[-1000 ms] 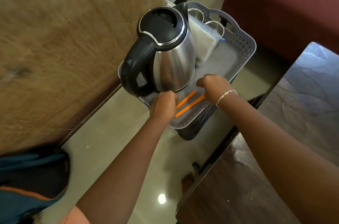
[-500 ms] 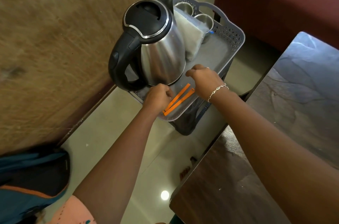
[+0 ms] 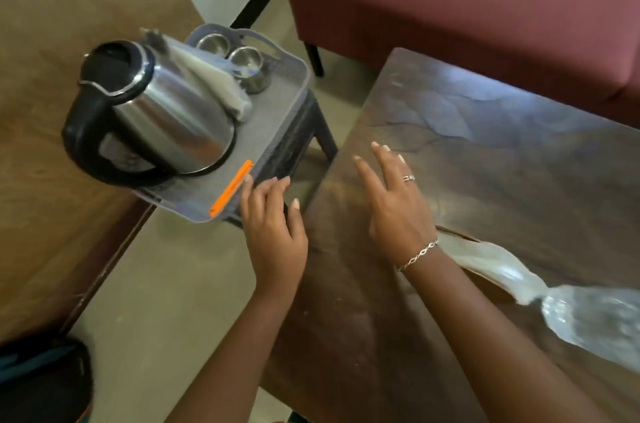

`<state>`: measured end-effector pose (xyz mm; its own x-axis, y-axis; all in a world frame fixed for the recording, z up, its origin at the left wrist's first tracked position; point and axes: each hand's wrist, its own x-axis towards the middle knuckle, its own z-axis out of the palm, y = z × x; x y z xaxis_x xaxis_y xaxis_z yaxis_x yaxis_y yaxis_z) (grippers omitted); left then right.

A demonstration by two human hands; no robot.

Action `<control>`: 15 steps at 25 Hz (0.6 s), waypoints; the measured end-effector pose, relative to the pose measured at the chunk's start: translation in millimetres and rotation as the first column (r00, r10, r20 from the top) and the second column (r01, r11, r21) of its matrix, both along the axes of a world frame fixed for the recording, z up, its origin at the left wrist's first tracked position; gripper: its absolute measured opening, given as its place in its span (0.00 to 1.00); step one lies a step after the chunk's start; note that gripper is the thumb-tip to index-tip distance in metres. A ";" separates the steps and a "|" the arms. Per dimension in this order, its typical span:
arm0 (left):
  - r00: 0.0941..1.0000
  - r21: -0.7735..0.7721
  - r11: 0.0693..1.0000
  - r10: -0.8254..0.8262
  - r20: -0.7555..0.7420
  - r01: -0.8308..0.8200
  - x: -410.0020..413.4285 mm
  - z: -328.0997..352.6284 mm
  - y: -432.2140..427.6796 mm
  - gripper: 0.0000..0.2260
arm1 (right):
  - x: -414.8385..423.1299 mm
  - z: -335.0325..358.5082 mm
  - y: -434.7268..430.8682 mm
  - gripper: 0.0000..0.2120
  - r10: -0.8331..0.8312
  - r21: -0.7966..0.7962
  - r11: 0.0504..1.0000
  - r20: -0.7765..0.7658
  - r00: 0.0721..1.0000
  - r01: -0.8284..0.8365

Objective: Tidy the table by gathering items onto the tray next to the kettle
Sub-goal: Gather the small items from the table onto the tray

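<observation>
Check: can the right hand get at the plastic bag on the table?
Probably yes. The right hand is open and empty over the table, and the plastic bag lies uncovered just beside its wrist, nothing between them.

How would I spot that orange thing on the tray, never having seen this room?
Find the shiny steel kettle with the black handle, standing on the grey plastic tray. At the tray's near edge, by the kettle's base, lies a slim bright orange stick, beside the left hand. It is the only brightly coloured thing there; its neighbours are steel or grey.
</observation>
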<state>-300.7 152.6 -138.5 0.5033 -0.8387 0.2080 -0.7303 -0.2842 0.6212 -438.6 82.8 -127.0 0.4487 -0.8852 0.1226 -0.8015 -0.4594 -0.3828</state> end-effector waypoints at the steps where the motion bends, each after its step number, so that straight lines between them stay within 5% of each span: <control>1: 0.999 -0.007 0.999 -0.046 0.006 0.046 -27.5 1.3 3.4 0.14 | -24.6 2.5 6.9 0.29 -0.010 -0.023 1.000 -0.025 1.000 0.010; 6: 0.938 -0.033 0.937 -0.346 0.031 0.347 -156.7 13.5 14.8 0.19 | -141.7 15.7 37.8 0.24 -0.095 -0.079 0.993 -0.082 0.992 0.089; 15: 0.679 -0.064 0.679 -0.734 -0.028 0.732 -354.4 35.2 44.8 0.19 | -340.9 47.0 126.3 0.24 -0.414 -0.016 0.910 -0.085 0.906 0.414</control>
<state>-655.1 197.5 -103.2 -0.2583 -0.9339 0.2472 -0.6623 0.3575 0.6585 -779.5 209.0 -80.0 0.0507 -0.9939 0.0983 -0.9488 -0.0786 -0.3060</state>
